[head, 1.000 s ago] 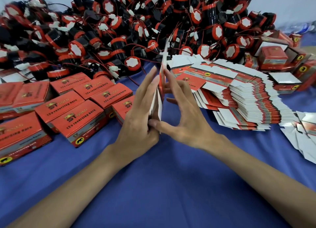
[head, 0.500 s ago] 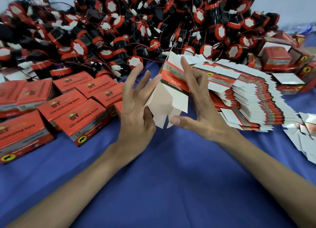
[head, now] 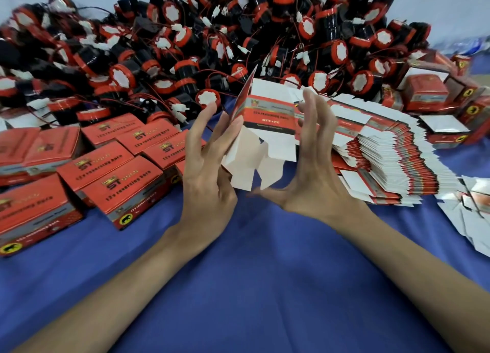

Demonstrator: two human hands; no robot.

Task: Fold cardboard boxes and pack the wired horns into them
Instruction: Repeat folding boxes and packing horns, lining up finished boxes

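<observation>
The half-erected red-and-white cardboard box (head: 269,116) is held above the middle of the blue-covered tabletop (head: 252,286), its white bottom flaps hanging open and its interior not visible. The left hand (head: 206,183) presses straight fingers against its left side. The right hand (head: 310,183) curls round its right side. Closed red printed boxes (head: 111,172) sit at the left edge, black-and-red wired horns (head: 212,48) are heaped along the far edge, and flat box blanks (head: 392,162) are stacked to the right.

Left hand (head: 206,183) faces right hand (head: 310,185), fingers (head: 324,114) splayed.
</observation>
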